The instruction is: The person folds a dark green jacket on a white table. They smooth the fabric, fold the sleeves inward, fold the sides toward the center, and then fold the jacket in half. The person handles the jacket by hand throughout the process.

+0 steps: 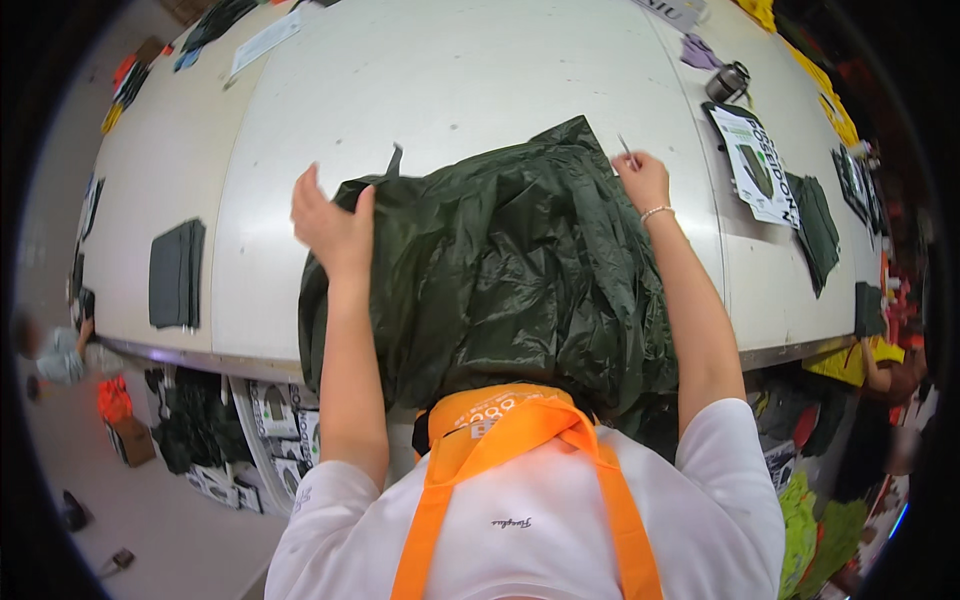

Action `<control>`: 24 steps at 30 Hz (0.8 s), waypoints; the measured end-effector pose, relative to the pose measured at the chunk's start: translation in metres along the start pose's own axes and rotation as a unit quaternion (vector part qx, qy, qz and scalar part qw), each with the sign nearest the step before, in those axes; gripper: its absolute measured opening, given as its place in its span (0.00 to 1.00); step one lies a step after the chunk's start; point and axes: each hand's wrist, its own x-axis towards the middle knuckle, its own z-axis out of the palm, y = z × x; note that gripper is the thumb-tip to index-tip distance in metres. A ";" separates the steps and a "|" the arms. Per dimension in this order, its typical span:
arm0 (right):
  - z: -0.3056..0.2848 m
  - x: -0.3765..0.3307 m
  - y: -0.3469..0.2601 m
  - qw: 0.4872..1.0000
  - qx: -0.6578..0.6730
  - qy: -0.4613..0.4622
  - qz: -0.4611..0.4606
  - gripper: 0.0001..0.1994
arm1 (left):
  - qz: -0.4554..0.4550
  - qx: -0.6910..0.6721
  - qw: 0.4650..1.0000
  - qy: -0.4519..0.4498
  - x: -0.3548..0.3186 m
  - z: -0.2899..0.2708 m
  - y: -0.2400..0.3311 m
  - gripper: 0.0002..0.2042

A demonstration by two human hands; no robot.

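A shiny dark green waterproof garment (480,260) lies crumpled across the table's front edge, right before me, and hangs down toward my orange apron (510,425). My left hand (335,220) is raised at the garment's left upper corner, its fingers and thumb spread with nothing between them. Near that hand a short dark strap (395,160) sticks up from the fabric's far edge. Beside the right upper corner, my right hand (643,183) is closed round a thin pointed metal tool (627,150), whose tip points away from me; most of it is hidden in the fingers.
The white table (400,70) carries a folded dark green stack (176,274) on the left. To the right lie printed packages (755,165), a metal flask (728,82), a purple cloth (699,52) and dark green fabric (815,232). Other people work at both sides.
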 end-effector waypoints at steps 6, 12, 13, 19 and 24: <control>0.057 0.010 0.100 0.993 0.015 0.075 0.094 0.13 | 0.110 -0.083 0.981 -0.139 -0.028 0.046 0.046 0.29; 0.100 0.055 0.130 0.980 0.124 0.144 0.051 0.16 | 0.138 -0.172 0.923 -0.314 -0.059 0.106 0.114 0.25; 0.091 0.061 0.117 0.980 0.173 0.062 0.080 0.18 | 0.132 -0.186 0.912 -0.341 -0.060 0.115 0.122 0.24; 0.079 0.077 0.087 0.948 0.309 -0.050 0.064 0.14 | 0.031 -0.262 0.848 -0.460 -0.056 0.169 0.156 0.22; 0.050 0.034 0.034 0.946 0.285 -0.015 -0.153 0.13 | -0.337 -0.472 0.638 -0.507 -0.023 0.205 0.188 0.18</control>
